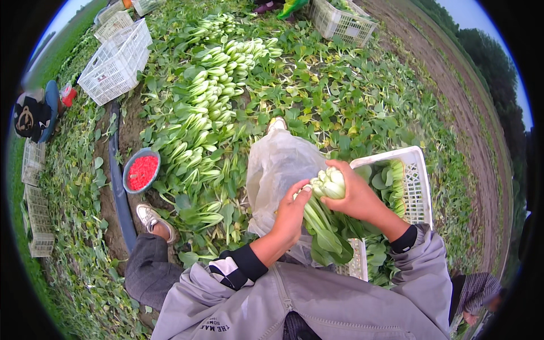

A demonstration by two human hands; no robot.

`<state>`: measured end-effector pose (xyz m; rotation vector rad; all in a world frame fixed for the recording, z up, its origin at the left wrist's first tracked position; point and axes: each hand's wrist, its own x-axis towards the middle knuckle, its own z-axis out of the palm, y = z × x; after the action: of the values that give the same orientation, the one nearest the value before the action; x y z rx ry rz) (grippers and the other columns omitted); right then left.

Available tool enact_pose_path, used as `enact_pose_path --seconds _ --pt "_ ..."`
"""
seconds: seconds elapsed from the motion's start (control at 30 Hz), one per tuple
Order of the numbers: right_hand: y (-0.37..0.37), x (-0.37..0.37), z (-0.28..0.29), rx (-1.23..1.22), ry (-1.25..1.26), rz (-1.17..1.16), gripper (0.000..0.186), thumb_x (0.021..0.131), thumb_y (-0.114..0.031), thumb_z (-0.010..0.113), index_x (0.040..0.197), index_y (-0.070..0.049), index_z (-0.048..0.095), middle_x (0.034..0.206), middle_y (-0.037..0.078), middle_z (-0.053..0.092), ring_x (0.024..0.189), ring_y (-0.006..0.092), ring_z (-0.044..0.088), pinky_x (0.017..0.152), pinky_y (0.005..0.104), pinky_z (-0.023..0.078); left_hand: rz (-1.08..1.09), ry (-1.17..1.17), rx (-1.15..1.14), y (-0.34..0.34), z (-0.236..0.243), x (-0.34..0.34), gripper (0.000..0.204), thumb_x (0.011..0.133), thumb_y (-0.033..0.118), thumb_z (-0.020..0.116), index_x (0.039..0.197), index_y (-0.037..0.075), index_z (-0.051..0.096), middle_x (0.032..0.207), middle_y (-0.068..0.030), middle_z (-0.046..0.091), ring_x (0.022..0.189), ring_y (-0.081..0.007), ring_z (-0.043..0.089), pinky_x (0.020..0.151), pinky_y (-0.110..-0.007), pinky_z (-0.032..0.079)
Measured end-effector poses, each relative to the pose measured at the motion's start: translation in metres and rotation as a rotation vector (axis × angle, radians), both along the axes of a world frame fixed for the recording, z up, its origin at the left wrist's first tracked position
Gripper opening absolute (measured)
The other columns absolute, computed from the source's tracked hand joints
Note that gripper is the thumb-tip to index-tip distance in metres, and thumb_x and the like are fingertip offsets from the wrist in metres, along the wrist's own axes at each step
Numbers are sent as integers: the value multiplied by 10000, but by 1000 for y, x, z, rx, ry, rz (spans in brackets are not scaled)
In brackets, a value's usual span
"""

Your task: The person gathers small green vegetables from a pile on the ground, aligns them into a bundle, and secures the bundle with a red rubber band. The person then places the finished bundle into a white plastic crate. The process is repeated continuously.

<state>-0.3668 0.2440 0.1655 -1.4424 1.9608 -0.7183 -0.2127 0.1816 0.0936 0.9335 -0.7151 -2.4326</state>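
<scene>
A bunch of bok choy (327,220) is held between my two hands in front of my lap, its pale bases up and its green leaves hanging down. My right hand (352,191) wraps round the pale bases from the right. On the left side, my left hand (293,212) closes on the stalks, thumb near the bases. Just to the right stands a white plastic crate (418,184) with bok choy packed along its inside. A translucent plastic sheet (277,170) covers my outstretched leg behind the bunch.
A long row of cut bok choy (212,93) lies ahead on leafy ground. Left of it sits a bowl of red pieces (143,171) beside a dark hose (116,170). White crates (116,62) stand far left, another crate (343,22) far ahead. People are at the left and lower right edges.
</scene>
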Motion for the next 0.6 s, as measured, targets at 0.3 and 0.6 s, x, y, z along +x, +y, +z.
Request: enact_pose_path --seconds 0.3,0.6 --pt "-1 20 6 41 63 8 979 656 -361 837 1380 20 299 1324 238 410 1232 339 439 1024 383 361 65 -5 11 0 5 -3 415 987 271 451 1326 32 433 1227 -81 518 1105 -163 526 940 -314 441" --pt "7 27 5 33 110 -69 945 633 -240 810 1376 12 283 1304 227 424 1198 348 465 996 382 398 23 434 116 2 -8 19 693 833 -8 477 1463 45 192 1384 -119 397 1286 -245 399 1077 -341 310"
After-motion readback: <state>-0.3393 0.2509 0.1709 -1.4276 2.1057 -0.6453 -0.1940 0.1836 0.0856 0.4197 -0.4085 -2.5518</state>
